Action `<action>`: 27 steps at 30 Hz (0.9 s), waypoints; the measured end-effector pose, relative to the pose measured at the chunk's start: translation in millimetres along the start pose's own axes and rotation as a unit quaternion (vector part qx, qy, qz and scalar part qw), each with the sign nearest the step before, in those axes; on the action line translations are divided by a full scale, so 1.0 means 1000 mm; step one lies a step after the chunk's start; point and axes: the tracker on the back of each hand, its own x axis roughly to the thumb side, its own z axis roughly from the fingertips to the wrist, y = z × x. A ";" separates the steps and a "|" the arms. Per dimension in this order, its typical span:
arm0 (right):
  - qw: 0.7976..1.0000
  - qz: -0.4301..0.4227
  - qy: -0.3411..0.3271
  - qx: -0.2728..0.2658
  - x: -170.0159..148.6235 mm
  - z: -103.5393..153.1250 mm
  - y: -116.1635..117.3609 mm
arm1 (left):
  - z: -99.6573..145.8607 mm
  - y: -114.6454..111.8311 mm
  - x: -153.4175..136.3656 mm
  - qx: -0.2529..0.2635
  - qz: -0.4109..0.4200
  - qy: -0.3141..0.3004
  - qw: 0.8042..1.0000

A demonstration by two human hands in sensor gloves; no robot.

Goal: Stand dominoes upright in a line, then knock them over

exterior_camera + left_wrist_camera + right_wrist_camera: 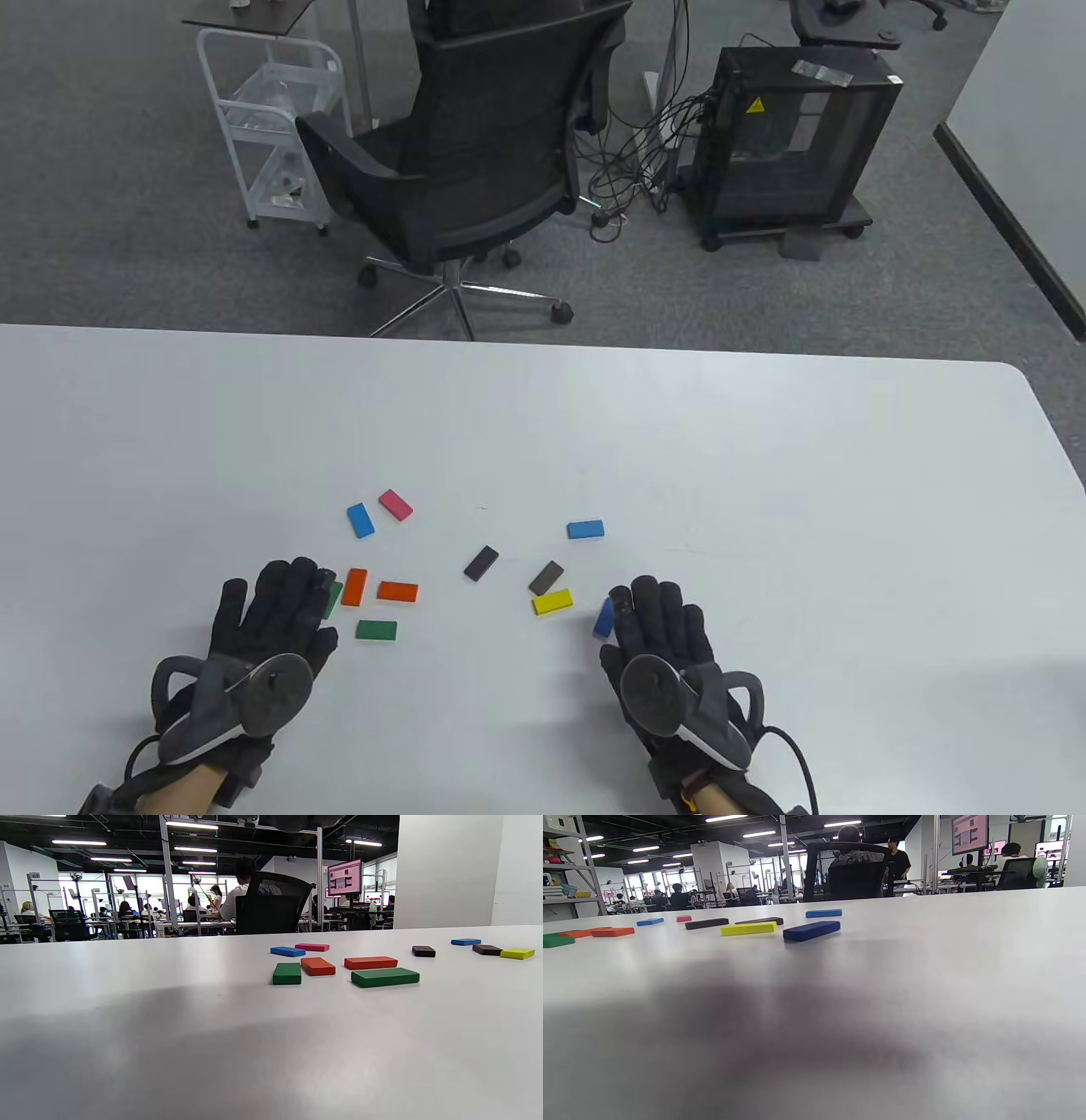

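Several coloured dominoes lie flat on the white table (764, 475): pink (395, 504), light blue (361, 520), two orange (354, 587) (397, 591), two green (376, 630) (287, 974), black (481, 563), brown (546, 577), yellow (552, 602), another light blue (585, 530) and a dark blue one (603, 618). My left hand (271, 615) lies flat and open, its fingertips partly covering a green domino. My right hand (657, 628) also lies flat and open, just right of the dark blue domino (811, 930). Neither wrist view shows any fingers.
A black office chair (475, 161) stands beyond the table's far edge, with a white trolley (271, 127) and a black cabinet (793, 140) on the floor behind. The table's right edge curves away at the far right.
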 end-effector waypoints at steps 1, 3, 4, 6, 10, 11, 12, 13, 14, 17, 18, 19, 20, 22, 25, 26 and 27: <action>1.000 -0.001 0.000 0.000 0.000 0.000 0.000 | 0.000 0.000 0.000 -0.002 0.000 0.000 1.000; 1.000 -0.005 0.001 0.010 -0.001 -0.001 0.002 | 0.000 0.000 0.000 -0.005 0.000 0.001 1.000; 1.000 -0.006 0.002 0.013 -0.002 -0.001 0.003 | 0.000 0.000 0.000 -0.005 0.001 0.001 1.000; 1.000 -0.007 0.002 0.017 -0.002 -0.002 0.004 | 0.000 0.000 0.000 -0.005 0.002 0.001 1.000; 1.000 -0.005 0.005 0.015 -0.002 -0.001 0.004 | 0.000 0.000 0.001 -0.003 0.001 -0.002 1.000; 1.000 -0.005 0.006 0.014 -0.002 -0.001 0.004 | 0.000 -0.001 0.000 -0.003 0.001 -0.003 1.000; 1.000 -0.004 0.008 0.014 -0.003 -0.002 0.004 | 0.000 -0.001 0.001 -0.005 0.002 -0.004 1.000; 1.000 -0.004 0.009 0.013 -0.003 -0.002 0.004 | 0.000 -0.001 0.001 -0.007 0.002 -0.004 1.000; 1.000 -0.005 0.009 0.013 -0.004 -0.002 0.004 | 0.000 -0.001 0.001 -0.008 0.002 -0.004 1.000; 1.000 -0.006 0.012 0.018 -0.004 -0.002 0.005 | 0.000 -0.001 0.001 -0.012 0.000 -0.004 1.000; 1.000 -0.007 0.013 0.019 -0.005 -0.002 0.005 | 0.001 -0.001 0.001 -0.011 -0.001 -0.004 1.000; 1.000 -0.007 0.013 0.019 -0.005 -0.002 0.004 | 0.001 -0.001 0.002 -0.009 -0.002 -0.005 1.000; 1.000 -0.007 0.013 0.019 -0.005 -0.002 0.004 | 0.001 -0.001 0.002 -0.009 -0.003 -0.005 1.000; 1.000 -0.007 0.013 0.021 -0.004 -0.002 0.005 | 0.001 -0.001 0.002 -0.009 -0.005 -0.006 1.000; 1.000 -0.006 0.015 0.026 -0.004 -0.002 0.004 | 0.001 -0.001 0.003 -0.010 -0.010 -0.007 1.000; 1.000 -0.006 0.017 0.024 -0.005 -0.001 0.004 | 0.001 -0.001 0.004 -0.009 -0.010 -0.008 1.000; 1.000 -0.006 0.018 0.022 -0.006 -0.002 0.004 | 0.001 -0.002 0.004 -0.010 -0.009 -0.008 1.000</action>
